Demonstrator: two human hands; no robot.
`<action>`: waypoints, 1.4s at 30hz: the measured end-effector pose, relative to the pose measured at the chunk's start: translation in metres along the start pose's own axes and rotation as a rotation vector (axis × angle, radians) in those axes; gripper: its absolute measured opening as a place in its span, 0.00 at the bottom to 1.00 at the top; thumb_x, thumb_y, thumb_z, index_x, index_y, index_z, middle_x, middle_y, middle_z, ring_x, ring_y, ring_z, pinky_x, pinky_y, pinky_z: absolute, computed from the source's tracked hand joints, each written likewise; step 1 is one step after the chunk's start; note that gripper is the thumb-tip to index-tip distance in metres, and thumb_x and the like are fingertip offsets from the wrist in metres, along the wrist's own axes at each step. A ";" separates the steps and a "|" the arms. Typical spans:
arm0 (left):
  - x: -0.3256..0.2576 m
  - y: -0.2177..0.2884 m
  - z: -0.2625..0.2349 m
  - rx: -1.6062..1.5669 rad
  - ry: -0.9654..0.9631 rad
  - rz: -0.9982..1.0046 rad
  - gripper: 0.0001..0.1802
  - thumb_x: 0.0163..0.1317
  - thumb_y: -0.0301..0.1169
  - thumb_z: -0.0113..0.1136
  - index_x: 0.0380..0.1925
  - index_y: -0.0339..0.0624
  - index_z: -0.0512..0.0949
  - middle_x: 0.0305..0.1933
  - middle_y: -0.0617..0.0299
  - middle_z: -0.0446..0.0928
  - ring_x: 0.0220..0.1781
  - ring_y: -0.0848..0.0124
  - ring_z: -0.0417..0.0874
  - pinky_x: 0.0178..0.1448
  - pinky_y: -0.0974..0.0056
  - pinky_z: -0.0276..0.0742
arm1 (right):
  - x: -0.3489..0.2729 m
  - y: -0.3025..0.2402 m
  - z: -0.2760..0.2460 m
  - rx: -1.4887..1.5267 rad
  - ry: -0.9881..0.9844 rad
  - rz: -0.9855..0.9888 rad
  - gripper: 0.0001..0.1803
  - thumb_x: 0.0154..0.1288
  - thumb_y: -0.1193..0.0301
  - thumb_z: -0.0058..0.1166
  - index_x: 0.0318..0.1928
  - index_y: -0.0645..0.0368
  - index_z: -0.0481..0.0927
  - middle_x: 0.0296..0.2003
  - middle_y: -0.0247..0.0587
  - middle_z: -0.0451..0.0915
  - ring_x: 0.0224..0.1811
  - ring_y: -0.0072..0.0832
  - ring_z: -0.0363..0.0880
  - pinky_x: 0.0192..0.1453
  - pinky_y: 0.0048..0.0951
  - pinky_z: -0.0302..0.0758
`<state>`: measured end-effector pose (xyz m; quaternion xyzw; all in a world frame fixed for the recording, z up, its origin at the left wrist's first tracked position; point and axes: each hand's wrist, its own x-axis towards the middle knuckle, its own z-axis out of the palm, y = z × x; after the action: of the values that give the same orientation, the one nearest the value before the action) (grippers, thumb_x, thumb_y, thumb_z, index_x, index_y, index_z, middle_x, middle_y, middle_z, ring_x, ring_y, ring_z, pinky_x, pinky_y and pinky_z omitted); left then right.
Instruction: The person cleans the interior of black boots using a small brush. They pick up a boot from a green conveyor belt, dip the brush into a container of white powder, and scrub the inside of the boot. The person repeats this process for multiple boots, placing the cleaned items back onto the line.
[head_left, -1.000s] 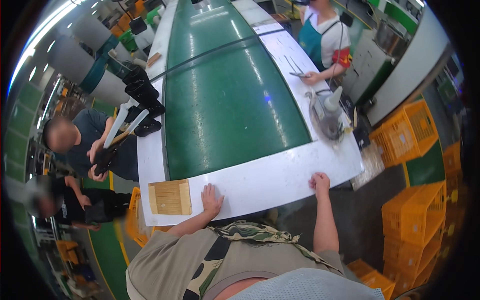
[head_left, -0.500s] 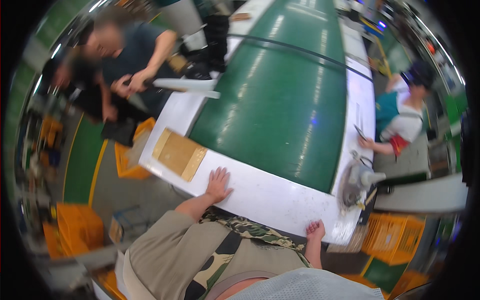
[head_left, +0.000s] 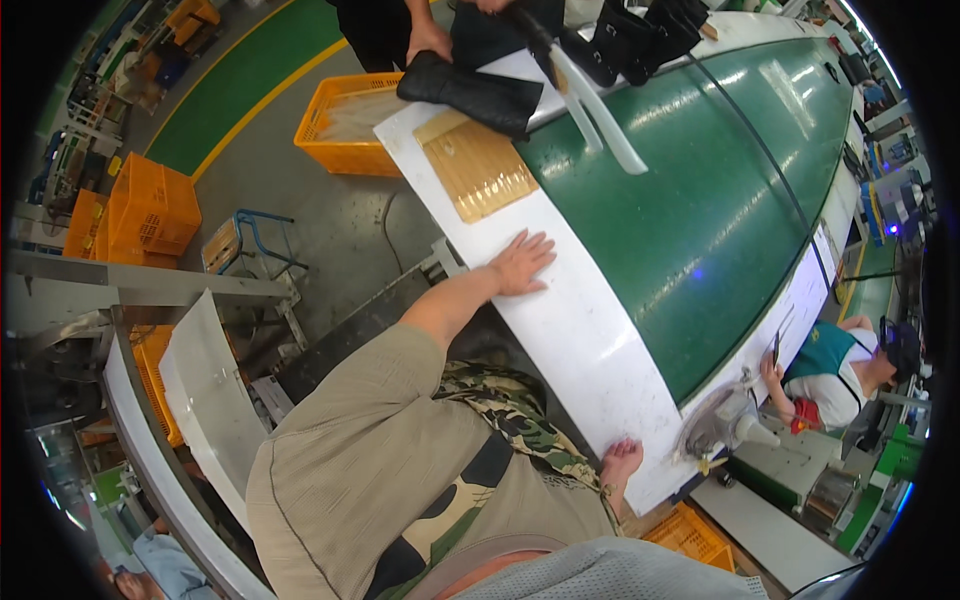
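My left hand (head_left: 522, 263) lies flat on the white border of the table (head_left: 590, 330), fingers spread, with nothing in it. Near the table's front right corner, my right hand (head_left: 622, 457) rests with its fingers curled in; no object shows in it. The closest thing to my left hand is a tan wooden board (head_left: 478, 165) with clear tape along one edge. To the right of my right hand stands a grey machine part with a pale nozzle (head_left: 725, 425).
A green conveyor belt (head_left: 690, 200) runs away inside the white border. Across it, a co-worker's hand (head_left: 428, 42) touches a black boot (head_left: 470, 92); a long white piece (head_left: 605, 115) juts over the belt. More black boots (head_left: 640, 40) and a yellow crate (head_left: 345, 130) stand nearby. Another person (head_left: 830, 375) holds a thin tool.
My view has swung left, so the table and belt now sit further right and slanted. Both hands stay on the table. The black boot now lies by the wooden board.
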<state>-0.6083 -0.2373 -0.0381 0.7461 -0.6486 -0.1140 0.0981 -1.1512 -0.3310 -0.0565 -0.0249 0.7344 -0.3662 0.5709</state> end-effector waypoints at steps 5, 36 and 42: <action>0.007 0.030 -0.024 0.021 -0.098 -0.120 0.40 0.64 0.52 0.57 0.71 0.42 0.61 0.79 0.52 0.52 0.81 0.52 0.44 0.81 0.41 0.39 | 0.005 0.000 -0.001 0.031 -0.046 -0.013 0.14 0.66 0.54 0.55 0.34 0.50 0.73 0.27 0.27 0.78 0.27 0.21 0.75 0.33 0.27 0.76; -0.034 0.139 0.024 0.052 -0.039 -0.251 0.43 0.64 0.56 0.55 0.71 0.41 0.59 0.78 0.51 0.51 0.81 0.51 0.43 0.81 0.41 0.39 | 0.064 0.016 -0.028 -0.025 -0.375 0.155 0.18 0.70 0.59 0.58 0.42 0.65 0.76 0.30 0.40 0.79 0.33 0.30 0.78 0.42 0.32 0.80; -0.033 0.136 0.017 -0.071 -0.041 -0.256 0.42 0.61 0.50 0.61 0.70 0.38 0.62 0.77 0.48 0.53 0.80 0.49 0.46 0.80 0.41 0.41 | 0.068 0.012 -0.029 -0.022 -0.358 0.176 0.17 0.71 0.60 0.58 0.41 0.63 0.77 0.29 0.40 0.79 0.31 0.30 0.78 0.40 0.32 0.80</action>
<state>-0.7462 -0.2240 -0.0133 0.8164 -0.5454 -0.1636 0.0958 -1.1950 -0.3386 -0.1162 -0.0316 0.6246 -0.2966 0.7218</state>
